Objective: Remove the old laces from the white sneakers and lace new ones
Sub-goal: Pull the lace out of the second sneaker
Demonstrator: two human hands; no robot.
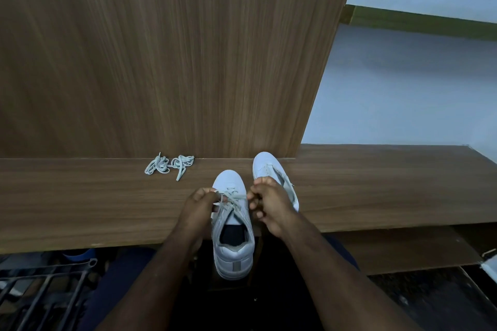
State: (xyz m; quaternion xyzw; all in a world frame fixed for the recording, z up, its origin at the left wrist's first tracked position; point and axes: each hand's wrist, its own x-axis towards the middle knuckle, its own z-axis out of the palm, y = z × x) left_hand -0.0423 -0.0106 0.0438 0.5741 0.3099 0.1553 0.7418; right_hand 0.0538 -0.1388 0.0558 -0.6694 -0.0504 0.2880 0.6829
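Both hands, left [200, 205] and right [269, 203], pinch lace [230, 200] ends over the near sneaker [233, 226] at the table [80, 209] edge; even, gentle tension should keep crossings flat.

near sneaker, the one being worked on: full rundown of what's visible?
The near sneaker is white and low-cut, looks like smooth leather, with a dark insole and a grey heel tab. It sits upright, toe pointing away, its heel overhanging the front edge of the wooden shelf. A pale lace crosses its upper eyelets. The left hand and right hand each pinch a lace end at its sides.
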